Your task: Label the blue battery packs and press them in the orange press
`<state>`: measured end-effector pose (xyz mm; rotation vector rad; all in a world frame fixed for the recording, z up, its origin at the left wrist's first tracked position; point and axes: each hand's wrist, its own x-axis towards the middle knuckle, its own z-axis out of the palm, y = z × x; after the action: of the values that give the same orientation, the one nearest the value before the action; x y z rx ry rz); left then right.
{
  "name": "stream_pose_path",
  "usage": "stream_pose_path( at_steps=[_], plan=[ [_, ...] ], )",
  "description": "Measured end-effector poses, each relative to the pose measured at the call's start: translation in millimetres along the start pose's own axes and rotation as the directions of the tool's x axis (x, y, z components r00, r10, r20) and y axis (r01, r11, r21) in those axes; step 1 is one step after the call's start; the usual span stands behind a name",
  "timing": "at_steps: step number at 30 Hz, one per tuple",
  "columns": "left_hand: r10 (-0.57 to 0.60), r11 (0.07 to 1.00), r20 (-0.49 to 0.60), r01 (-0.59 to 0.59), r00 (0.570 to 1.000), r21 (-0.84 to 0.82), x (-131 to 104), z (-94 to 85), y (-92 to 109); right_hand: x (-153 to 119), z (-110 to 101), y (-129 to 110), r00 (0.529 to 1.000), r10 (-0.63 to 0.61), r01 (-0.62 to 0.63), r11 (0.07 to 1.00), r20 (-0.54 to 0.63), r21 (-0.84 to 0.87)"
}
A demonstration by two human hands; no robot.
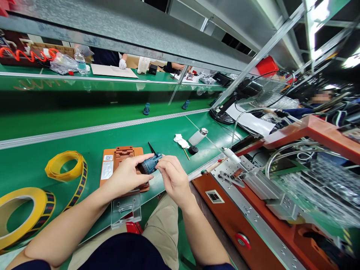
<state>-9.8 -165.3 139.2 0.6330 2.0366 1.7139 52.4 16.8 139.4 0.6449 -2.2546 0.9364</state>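
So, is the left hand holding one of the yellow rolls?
No, the left hand holds the blue part; both yellow rolls lie on the table.

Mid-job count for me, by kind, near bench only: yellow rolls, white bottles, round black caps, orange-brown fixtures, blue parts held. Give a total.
Yellow rolls: 2
White bottle: 1
Round black cap: 1
Orange-brown fixture: 1
Held blue part: 1
Total: 6

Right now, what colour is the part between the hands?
The part is mostly dark blue, best seen in the head view.
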Motion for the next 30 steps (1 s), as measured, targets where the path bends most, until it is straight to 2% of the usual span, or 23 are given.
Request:
stream_pose_path(
  at_steps=[5, 10, 15, 21, 25, 30],
  plan=[
    [0.014, 1.0, 0.023, -0.015, 1.0, 0.028, -0.7, -2.4, 1.9, -3.4, 1.9, 1.2, 0.999, -0.024, 0.024, 1.0, -0.034, -0.018],
    [0.035, 0.996, -0.009, -0.034, 0.999, 0.086, -0.4, -0.7, -1.9, -5.5, 4.1, 3.2, 1.0, -0.026, 0.026, 0.999, -0.007, -0.022],
    [0.026, 0.988, 0.006, -0.027, 1.0, 0.153, 0.2, 0.7, -3.9, -7.0, 6.2, 3.1, 1.0, -0.011, 0.011, 1.0, -0.014, -0.023],
    [-0.002, 0.997, 0.04, -0.001, 0.999, 0.071, -0.6, -2.1, 1.8, -8.9, 7.4, 0.7, 0.996, 0.003, -0.003, 1.0, -0.091, -0.007],
    [-0.026, 0.999, 0.044, 0.024, 0.999, 0.044, -1.0, -2.1, 3.4, -8.7, 5.8, 1.3, 0.998, -0.025, 0.023, 0.999, -0.058, -0.031],
    [0.026, 0.992, 0.018, -0.028, 0.999, 0.121, -0.8, 0.5, -1.2, -8.7, 6.1, 3.0, 1.0, 0.005, -0.005, 0.999, -0.006, -0.043]
  ],
)
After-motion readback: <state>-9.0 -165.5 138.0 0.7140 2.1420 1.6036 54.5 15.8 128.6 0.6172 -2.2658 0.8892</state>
